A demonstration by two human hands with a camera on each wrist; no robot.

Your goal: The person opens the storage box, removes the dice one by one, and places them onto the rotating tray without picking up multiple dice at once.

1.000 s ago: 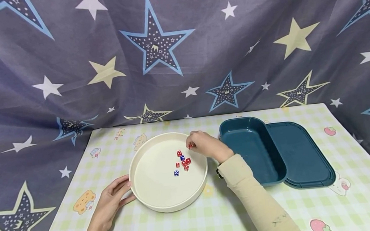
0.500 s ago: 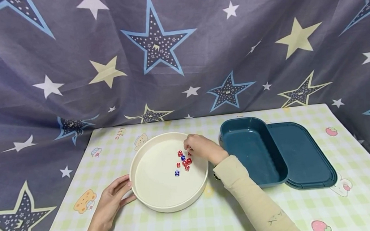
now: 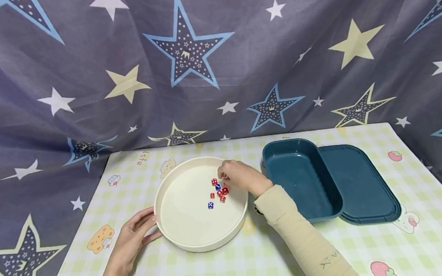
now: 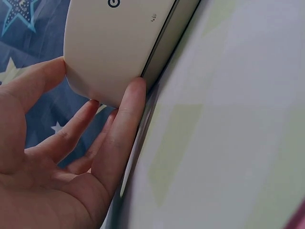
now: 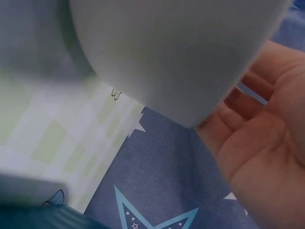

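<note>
A round cream tray (image 3: 184,219) stands on the table with several dice in its right half. Red dice (image 3: 225,191) lie in a loose cluster there, with a blue die (image 3: 218,187) among them and another blue die (image 3: 210,205) nearer the front. My left hand (image 3: 135,233) rests its fingers against the tray's left outer wall; the left wrist view shows the fingertips from rim to base. Reaching over the tray's right rim, my right hand (image 3: 243,177) pinches a small red die (image 3: 225,184), mostly hidden under the fingers. The right wrist view shows the tray's outer wall, not the fingertips.
A dark teal box (image 3: 302,183) stands right of the tray, close beside my right forearm. Its flat lid (image 3: 365,187) lies further right, partly overlapped by the box. The checked tablecloth (image 3: 193,274) runs back to a starry curtain (image 3: 215,60).
My right hand has moved slightly left and down in the tray. The small red die in its fingers shifted toward the cluster, showed more half a second ago, and is now mostly covered. Left hand unmoved.
</note>
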